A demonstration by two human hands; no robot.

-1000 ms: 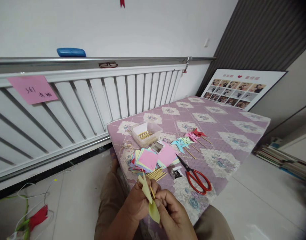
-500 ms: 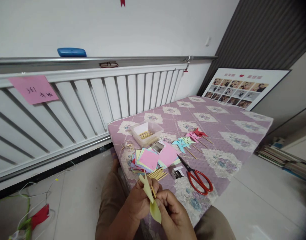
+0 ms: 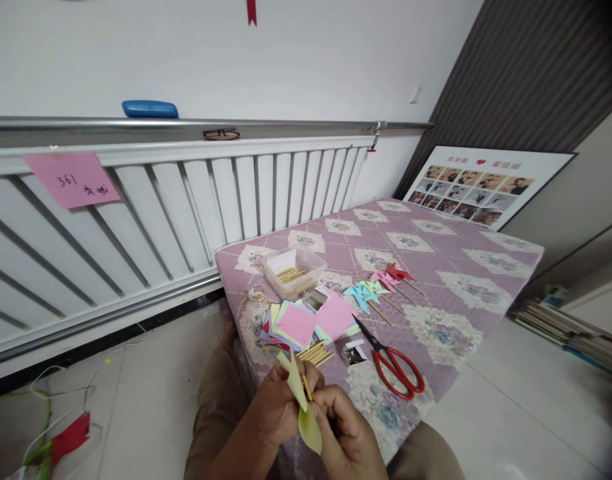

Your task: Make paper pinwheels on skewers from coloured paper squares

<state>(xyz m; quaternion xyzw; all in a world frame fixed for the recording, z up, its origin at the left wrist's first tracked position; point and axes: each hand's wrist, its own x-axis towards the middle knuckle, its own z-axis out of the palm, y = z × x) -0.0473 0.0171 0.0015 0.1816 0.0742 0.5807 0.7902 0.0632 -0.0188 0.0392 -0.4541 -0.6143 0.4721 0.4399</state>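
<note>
Your left hand [image 3: 277, 408] is closed on the folded yellow paper [image 3: 311, 432], and your right hand [image 3: 347, 428] pinches the same paper lower down, beside the near end of a thin stick [image 3: 307, 388]. Which fingers carry the stick, I cannot tell, because they cover it partly. The paper is above the near side of the table [image 3: 466, 293], between both hands.

Taking your hands as the clock's centre, the loose sticks [image 3: 316, 355] lie at twelve, just beyond your left fingertips, so the room there is narrow. Behind them, also toward twelve, are the coloured paper squares [image 3: 297, 323], then the plastic box [image 3: 311, 275] with more sticks. The small box of metal pieces [image 3: 355, 355] is at one o'clock, and the finished pinwheels [image 3: 369, 293] lie farther the same way. At two to three, the scissors [image 3: 399, 373] have red handles near the table's right edge, and their blades point away from you. The wider stretch of cover goes past the pinwheels, toward one o'clock. The table's far left corner, at eleven, is close to the radiator [image 3: 266, 193].
</note>
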